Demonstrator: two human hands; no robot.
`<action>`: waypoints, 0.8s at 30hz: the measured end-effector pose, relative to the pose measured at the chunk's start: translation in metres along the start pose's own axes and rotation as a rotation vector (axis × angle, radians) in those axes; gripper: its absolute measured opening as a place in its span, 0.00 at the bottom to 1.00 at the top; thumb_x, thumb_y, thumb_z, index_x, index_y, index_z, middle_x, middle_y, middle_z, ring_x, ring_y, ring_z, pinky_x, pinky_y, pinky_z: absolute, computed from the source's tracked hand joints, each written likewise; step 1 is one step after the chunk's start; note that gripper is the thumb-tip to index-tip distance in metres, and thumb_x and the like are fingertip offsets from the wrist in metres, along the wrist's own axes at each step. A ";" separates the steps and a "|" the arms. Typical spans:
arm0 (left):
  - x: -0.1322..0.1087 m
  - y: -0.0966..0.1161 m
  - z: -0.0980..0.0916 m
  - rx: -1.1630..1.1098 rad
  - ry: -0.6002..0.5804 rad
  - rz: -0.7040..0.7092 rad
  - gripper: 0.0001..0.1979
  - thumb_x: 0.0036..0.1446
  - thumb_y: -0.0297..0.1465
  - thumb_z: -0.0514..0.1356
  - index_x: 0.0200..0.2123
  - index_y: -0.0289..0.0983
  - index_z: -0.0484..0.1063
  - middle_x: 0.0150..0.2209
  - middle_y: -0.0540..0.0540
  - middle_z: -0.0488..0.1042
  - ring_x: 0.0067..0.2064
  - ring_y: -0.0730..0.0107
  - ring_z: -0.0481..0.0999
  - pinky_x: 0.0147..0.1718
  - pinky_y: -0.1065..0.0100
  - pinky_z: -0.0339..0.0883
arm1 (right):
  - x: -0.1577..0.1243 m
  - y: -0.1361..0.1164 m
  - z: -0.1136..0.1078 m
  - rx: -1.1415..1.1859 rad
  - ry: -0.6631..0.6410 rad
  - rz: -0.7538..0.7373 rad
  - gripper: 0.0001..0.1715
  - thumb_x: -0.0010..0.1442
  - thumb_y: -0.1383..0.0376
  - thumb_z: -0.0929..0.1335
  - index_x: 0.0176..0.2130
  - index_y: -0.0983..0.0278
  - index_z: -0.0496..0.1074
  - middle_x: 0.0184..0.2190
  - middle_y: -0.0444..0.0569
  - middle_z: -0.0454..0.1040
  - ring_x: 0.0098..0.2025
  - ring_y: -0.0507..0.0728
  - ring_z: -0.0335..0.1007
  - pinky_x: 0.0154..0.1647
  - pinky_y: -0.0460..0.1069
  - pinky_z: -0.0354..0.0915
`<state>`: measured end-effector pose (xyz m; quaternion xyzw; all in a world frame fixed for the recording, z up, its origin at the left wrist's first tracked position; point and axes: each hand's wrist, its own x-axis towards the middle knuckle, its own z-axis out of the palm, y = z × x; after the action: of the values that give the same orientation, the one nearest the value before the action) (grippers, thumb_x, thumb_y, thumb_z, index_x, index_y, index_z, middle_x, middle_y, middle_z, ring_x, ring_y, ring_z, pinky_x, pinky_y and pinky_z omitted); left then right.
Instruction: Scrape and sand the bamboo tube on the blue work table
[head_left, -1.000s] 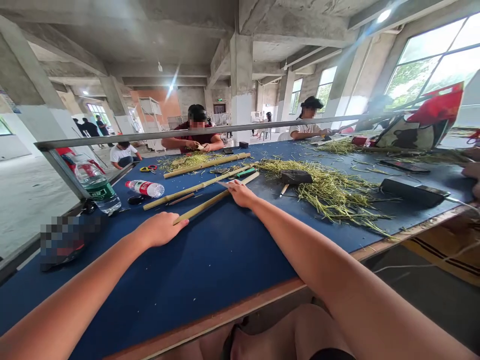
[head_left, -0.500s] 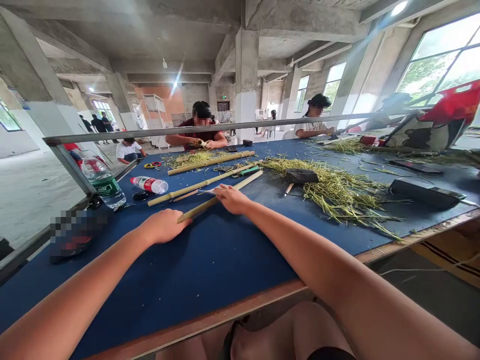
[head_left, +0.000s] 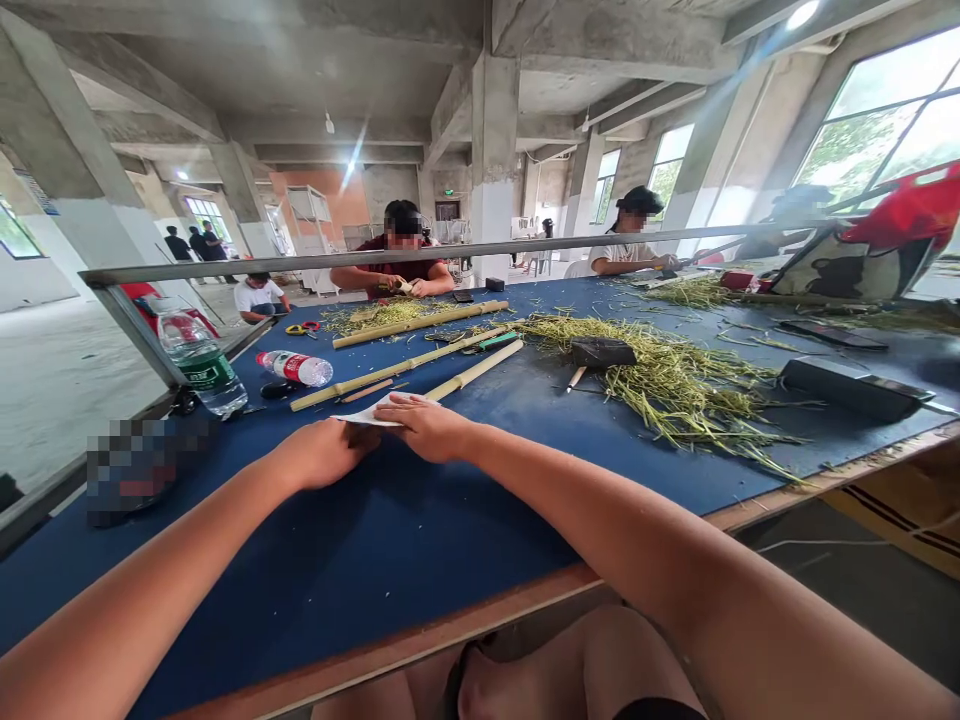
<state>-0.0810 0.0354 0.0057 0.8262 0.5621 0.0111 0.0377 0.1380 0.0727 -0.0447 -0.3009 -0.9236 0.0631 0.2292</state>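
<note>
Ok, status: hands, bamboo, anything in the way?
Left hand closed on bamboo stick, grip partly hidden. Right hand holding white sheet over it. Possible snag: green object beside far end.

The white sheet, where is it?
Left of centre in the head view: the white sheet is under the right hand's fingers, close to the left hand.

L hand (head_left: 326, 452) curled, R hand (head_left: 427, 425) palm-down just beside; L arm (head_left: 180, 560), R arm (head_left: 600, 505) extended fwd.
</note>
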 end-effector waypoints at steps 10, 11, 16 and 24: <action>-0.003 0.011 -0.009 0.134 -0.107 -0.038 0.32 0.66 0.55 0.40 0.31 0.40 0.73 0.38 0.38 0.82 0.39 0.52 0.80 0.32 0.62 0.61 | -0.027 0.082 -0.046 -0.175 0.152 0.643 0.26 0.74 0.66 0.57 0.64 0.63 0.70 0.66 0.53 0.67 0.73 0.63 0.50 0.72 0.59 0.48; -0.003 0.011 -0.008 0.134 -0.104 -0.037 0.31 0.66 0.55 0.41 0.32 0.40 0.73 0.38 0.38 0.82 0.40 0.52 0.80 0.32 0.62 0.61 | -0.026 0.077 -0.044 -0.174 0.141 0.613 0.26 0.73 0.66 0.57 0.65 0.64 0.69 0.67 0.54 0.67 0.73 0.63 0.50 0.73 0.59 0.48; -0.002 0.009 -0.006 0.113 -0.098 -0.052 0.29 0.65 0.53 0.44 0.36 0.40 0.76 0.40 0.36 0.82 0.39 0.51 0.81 0.31 0.62 0.62 | -0.010 0.023 -0.016 -0.081 0.034 0.222 0.26 0.73 0.65 0.58 0.66 0.62 0.67 0.67 0.50 0.66 0.72 0.59 0.52 0.73 0.57 0.46; -0.004 0.009 -0.007 0.125 -0.098 -0.038 0.31 0.64 0.56 0.43 0.36 0.41 0.77 0.39 0.39 0.82 0.40 0.52 0.80 0.33 0.62 0.63 | -0.017 0.057 -0.028 -0.131 0.071 0.416 0.25 0.74 0.63 0.57 0.65 0.63 0.69 0.67 0.52 0.66 0.74 0.61 0.48 0.74 0.59 0.45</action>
<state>-0.0751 0.0289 0.0139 0.8156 0.5748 -0.0650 0.0137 0.1934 0.1087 -0.0406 -0.5013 -0.8350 0.0384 0.2237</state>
